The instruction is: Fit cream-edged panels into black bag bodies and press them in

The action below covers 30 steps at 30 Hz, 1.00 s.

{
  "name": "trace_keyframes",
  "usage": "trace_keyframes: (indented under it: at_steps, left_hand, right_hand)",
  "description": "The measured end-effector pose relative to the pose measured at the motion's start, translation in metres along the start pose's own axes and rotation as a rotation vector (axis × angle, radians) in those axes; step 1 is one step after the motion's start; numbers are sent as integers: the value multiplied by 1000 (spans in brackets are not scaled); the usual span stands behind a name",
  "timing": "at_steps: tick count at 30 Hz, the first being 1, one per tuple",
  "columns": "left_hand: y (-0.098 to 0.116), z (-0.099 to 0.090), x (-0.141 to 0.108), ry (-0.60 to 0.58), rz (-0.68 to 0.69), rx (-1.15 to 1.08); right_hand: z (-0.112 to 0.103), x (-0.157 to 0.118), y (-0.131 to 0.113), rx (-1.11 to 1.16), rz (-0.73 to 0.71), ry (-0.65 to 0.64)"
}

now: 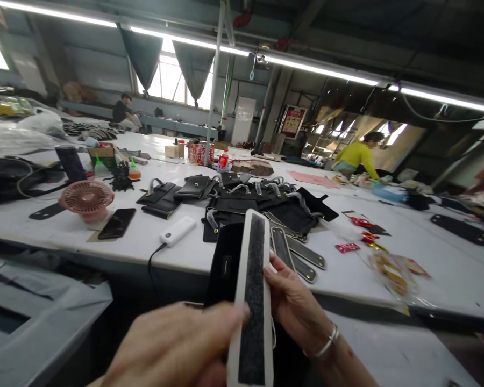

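A long strip (255, 290) with a pale border and a dark, rough centre stands tilted up in front of me. My right hand (292, 298), a bangle on its wrist, grips its right edge between thumb and fingers. At the lower left, my left hand (181, 341) is blurred and closed on the strip's left side, a fingertip on its dark face. Behind the strip is a black bag piece (223, 263) with a small label; its lower part is hidden. Several similar pale-edged strips (306, 252) lie on the table just beyond my right hand.
Black bags (258, 201) with wrapped handles crowd the white table (193, 255). To the left are a pink fan (86, 199), a phone (116, 223) and a white power bank (178, 231) with a cable. Snack packets (391, 271) lie right. A person in yellow (355, 158) works farther back.
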State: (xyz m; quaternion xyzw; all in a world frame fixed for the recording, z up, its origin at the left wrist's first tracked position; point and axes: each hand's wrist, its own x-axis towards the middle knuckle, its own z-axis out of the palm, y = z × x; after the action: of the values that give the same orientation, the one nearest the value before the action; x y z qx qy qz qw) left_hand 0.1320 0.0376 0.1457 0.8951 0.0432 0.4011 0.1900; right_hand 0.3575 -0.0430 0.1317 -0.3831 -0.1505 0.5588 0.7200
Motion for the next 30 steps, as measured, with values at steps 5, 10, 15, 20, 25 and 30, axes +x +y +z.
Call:
trace_keyframes:
  at_steps: [5, 10, 15, 20, 25, 30]
  left_hand:
    - [-35, 22, 50, -7, -537, -207]
    - [-49, 41, 81, -101, -523, -527]
    - [-50, 49, 85, -32, -588, -390]
    - [-44, 58, 78, 85, -581, -202]
    - [-42, 51, 66, 110, -478, -63]
    - [-62, 35, 39, -98, -446, -106]
  right_hand:
    - [-3, -8, -9, -63, 6, -151]
    - [-13, -8, -6, -126, 71, -200]
    - [-31, -3, -19, -328, -16, -90]
    - [-22, -4, -30, -1073, -266, -107]
    - [-7, -1, -14, -1461, -495, 21]
    - [-21, 10, 11, -1459, -569, 32]
